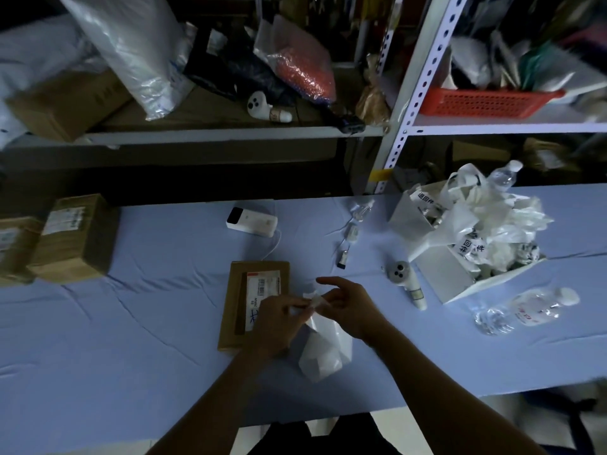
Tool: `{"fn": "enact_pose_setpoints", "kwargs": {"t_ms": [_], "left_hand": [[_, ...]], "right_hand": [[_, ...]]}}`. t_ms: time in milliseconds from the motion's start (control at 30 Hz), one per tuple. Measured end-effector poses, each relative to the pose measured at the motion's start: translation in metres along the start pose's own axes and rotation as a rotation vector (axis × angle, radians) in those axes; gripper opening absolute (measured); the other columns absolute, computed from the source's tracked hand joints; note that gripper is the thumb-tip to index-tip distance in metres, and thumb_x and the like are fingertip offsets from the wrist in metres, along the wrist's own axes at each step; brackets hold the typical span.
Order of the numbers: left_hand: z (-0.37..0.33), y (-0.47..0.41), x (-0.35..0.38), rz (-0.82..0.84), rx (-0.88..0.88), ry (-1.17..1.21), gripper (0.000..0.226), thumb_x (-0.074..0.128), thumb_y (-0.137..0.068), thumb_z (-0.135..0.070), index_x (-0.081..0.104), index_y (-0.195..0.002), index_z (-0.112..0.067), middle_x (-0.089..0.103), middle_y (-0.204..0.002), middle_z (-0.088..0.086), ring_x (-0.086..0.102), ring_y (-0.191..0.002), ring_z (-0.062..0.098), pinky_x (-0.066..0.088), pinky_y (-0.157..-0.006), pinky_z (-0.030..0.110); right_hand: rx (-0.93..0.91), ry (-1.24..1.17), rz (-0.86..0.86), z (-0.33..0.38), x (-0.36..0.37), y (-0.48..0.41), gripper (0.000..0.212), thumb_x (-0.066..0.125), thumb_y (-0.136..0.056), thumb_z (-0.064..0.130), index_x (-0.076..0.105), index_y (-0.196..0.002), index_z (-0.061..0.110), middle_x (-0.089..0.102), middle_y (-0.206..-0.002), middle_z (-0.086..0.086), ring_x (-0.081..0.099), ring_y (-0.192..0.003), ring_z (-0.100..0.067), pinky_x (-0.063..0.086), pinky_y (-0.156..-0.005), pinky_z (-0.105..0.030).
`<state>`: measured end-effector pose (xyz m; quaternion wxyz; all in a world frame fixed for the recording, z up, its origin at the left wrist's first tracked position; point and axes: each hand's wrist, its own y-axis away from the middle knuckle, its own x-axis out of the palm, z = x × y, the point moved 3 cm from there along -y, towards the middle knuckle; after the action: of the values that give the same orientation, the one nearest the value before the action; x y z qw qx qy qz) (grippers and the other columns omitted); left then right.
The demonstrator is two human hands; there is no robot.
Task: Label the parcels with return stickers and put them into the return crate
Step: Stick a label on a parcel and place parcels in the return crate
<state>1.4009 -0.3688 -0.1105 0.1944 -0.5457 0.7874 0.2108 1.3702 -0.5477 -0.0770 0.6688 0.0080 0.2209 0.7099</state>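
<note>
A flat brown cardboard parcel [236, 303] with a shipping label lies on the blue-covered table [131, 323], just left of my hands. My left hand [276, 323] and my right hand [351, 307] meet above the table and pinch a small white sticker [315, 298] between their fingertips. A white sheet of backing paper [325, 349] hangs below the hands. Two brown box parcels [75, 238] stand at the table's left edge. At the right stands a white crate [440, 267] holding white bags with printed stickers.
A white power bank [252, 221] with a cable lies behind the parcel. Small items [348, 238], a grey-headed device [409, 280] and plastic bottles [525, 310] lie around the crate. Metal shelves [410, 93] with bags, boxes and a red basket [486, 101] stand behind the table.
</note>
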Motion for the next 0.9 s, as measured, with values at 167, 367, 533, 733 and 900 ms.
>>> {"fn": "enact_pose_setpoints", "kwargs": {"t_ms": [167, 367, 533, 733, 900], "left_hand": [[-0.014, 0.002, -0.006, -0.120, -0.075, 0.022, 0.010, 0.068, -0.095, -0.016, 0.073, -0.086, -0.018, 0.064, -0.075, -0.017, 0.060, -0.071, -0.004, 0.046, -0.072, 0.017], [-0.028, 0.012, -0.038, -0.597, -0.129, 0.096, 0.013, 0.068, -0.093, -0.007, 0.073, -0.081, -0.006, 0.064, -0.068, -0.008, 0.061, -0.056, -0.001, 0.043, -0.055, 0.009], [-0.026, 0.019, -0.061, -0.695, 0.040, -0.326, 0.009, 0.074, -0.089, -0.024, 0.077, -0.088, -0.015, 0.072, -0.080, -0.002, 0.066, -0.070, 0.011, 0.033, -0.070, 0.003], [-0.031, 0.048, -0.066, -0.813, 0.451, -0.563, 0.029, 0.075, -0.081, -0.037, 0.076, -0.086, -0.009, 0.074, -0.086, 0.006, 0.064, -0.081, 0.021, 0.047, -0.079, 0.035], [-0.031, 0.063, -0.088, -0.639, 0.227, -0.630, 0.060, 0.077, -0.068, -0.065, 0.075, -0.101, -0.014, 0.076, -0.091, 0.000, 0.070, -0.080, 0.019, 0.053, -0.071, 0.038]], "right_hand": [[-0.053, 0.132, 0.042, 0.004, -0.012, -0.003, 0.049, 0.076, -0.088, 0.008, 0.062, -0.130, 0.028, 0.076, -0.095, 0.002, 0.073, -0.086, -0.006, 0.053, -0.075, -0.012], [-0.077, 0.428, -0.293, -0.006, -0.030, -0.012, 0.043, 0.079, -0.079, 0.013, 0.070, -0.121, 0.020, 0.068, -0.107, 0.001, 0.066, -0.096, -0.014, 0.053, -0.085, -0.026], [-0.012, -0.127, 0.014, 0.044, 0.010, -0.017, 0.024, 0.071, -0.094, 0.028, 0.066, -0.117, 0.023, 0.077, -0.087, -0.005, 0.073, -0.076, -0.018, 0.054, -0.061, -0.019], [0.102, -0.404, 0.059, 0.060, 0.044, -0.040, 0.045, 0.086, -0.078, 0.019, 0.068, -0.119, 0.017, 0.076, -0.101, -0.014, 0.076, -0.090, -0.031, 0.063, -0.077, -0.040], [0.056, -0.372, 0.115, 0.051, 0.053, -0.047, 0.046, 0.084, -0.077, 0.003, 0.068, -0.117, 0.017, 0.075, -0.105, -0.012, 0.077, -0.087, -0.024, 0.064, -0.079, -0.040]]}}
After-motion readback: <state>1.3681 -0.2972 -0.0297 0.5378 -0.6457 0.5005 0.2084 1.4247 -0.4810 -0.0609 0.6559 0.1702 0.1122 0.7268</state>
